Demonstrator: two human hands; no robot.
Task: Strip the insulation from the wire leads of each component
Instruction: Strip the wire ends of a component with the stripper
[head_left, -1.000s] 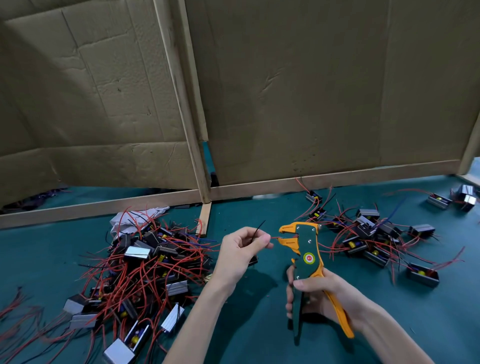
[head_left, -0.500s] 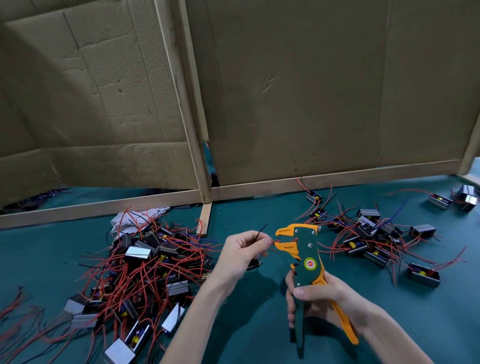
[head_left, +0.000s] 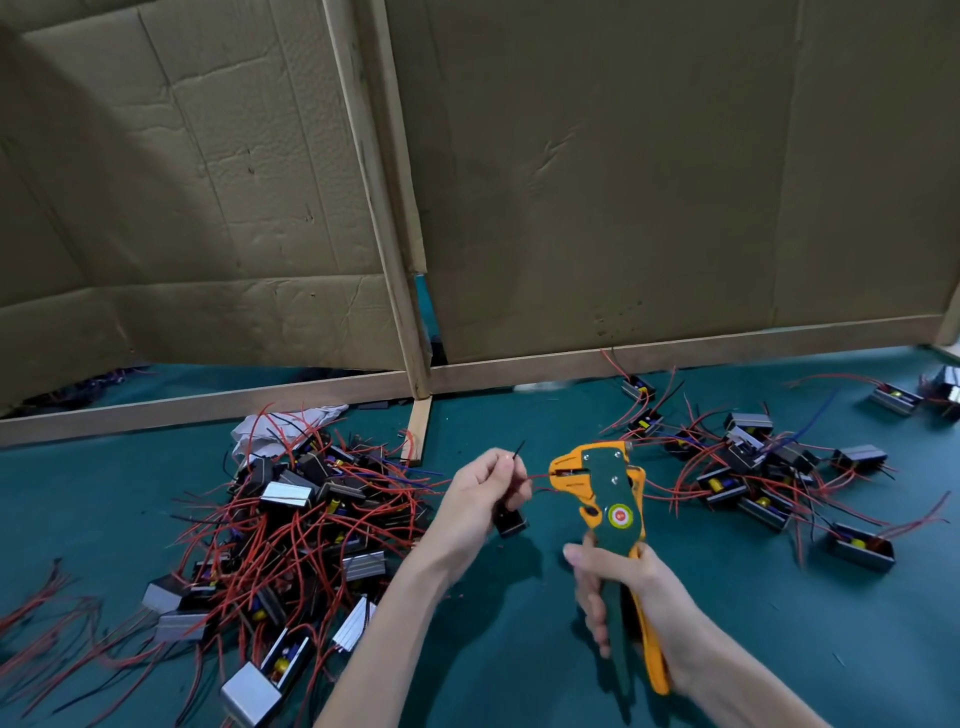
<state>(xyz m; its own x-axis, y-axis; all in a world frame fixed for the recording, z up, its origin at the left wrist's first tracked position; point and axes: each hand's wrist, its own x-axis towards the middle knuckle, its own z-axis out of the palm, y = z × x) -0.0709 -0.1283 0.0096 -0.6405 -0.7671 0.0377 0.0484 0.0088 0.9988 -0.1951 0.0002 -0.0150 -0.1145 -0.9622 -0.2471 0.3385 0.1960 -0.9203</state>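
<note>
**Body check: two bare arms**

Left hand and right hand are both bare. Left forearm and right forearm are uncovered right down to the bottom edge of the view. Slim wrists, slender fingers. Right thumbnail is short and plain.

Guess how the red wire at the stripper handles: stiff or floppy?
Probably floppy: the red wire bends between the left hand and the stripper. Likely light: a mere pinch holds it, with its black component seemingly dangling below.
</note>
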